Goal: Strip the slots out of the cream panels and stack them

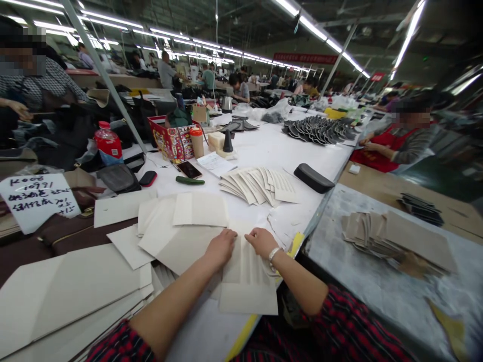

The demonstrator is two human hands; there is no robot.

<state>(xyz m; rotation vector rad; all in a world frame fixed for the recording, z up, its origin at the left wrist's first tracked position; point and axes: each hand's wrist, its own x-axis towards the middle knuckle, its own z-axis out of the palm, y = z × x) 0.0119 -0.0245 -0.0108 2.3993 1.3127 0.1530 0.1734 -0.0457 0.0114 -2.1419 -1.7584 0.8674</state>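
Note:
A cream panel with raised parallel strips (251, 269) lies at the table's front edge, its plain lower part toward me. My left hand (222, 246) is closed, fingertips pinching the panel near its far left side. Close beside it, my right hand (261, 242), with a bracelet on the wrist, pinches the panel's far right side. Exactly what lies under the fingertips is hidden. Left of my hands, plain cream sheets (181, 246) overlap in a loose pile. Beyond my hands a fanned row of similar ridged panels (260, 185) rests on the white table.
Larger cream sheets (68, 291) fill the near left. A dark case (314, 178), a cucumber (189, 180), a phone (189, 170) and an orange-lidded cup (196, 142) stand or lie farther back. At right, grey-beige pieces (411, 239) are stacked on another table. Co-workers sit on both sides.

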